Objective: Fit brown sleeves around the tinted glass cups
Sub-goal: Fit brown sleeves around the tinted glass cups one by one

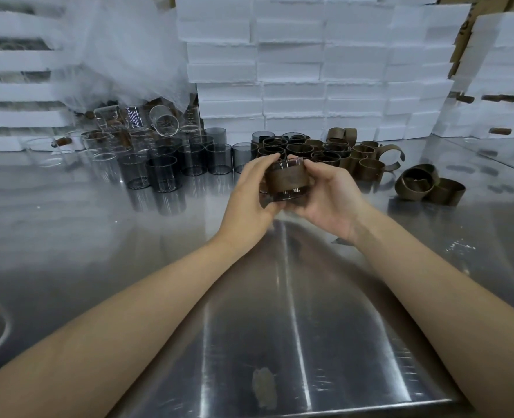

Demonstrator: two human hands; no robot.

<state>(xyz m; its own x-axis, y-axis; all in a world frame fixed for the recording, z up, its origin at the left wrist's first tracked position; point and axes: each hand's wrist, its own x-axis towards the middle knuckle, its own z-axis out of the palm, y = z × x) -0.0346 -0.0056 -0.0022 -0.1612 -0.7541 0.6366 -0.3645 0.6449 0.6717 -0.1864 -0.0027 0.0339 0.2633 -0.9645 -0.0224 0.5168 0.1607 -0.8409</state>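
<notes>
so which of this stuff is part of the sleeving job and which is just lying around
Job in hand:
- held cup with sleeve, gripped by left hand and right hand
- bare tinted cups
- loose sleeves
- sleeved cups

Lying about:
- clear beakers
- white boxes
- plastic sheet

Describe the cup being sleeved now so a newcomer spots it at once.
Find the steel table before the wall of white boxes. In front of the rows of cups, the left hand and right hand hold one tinted glass cup between them. It alone is held, with a brown sleeve round its middle.
</notes>
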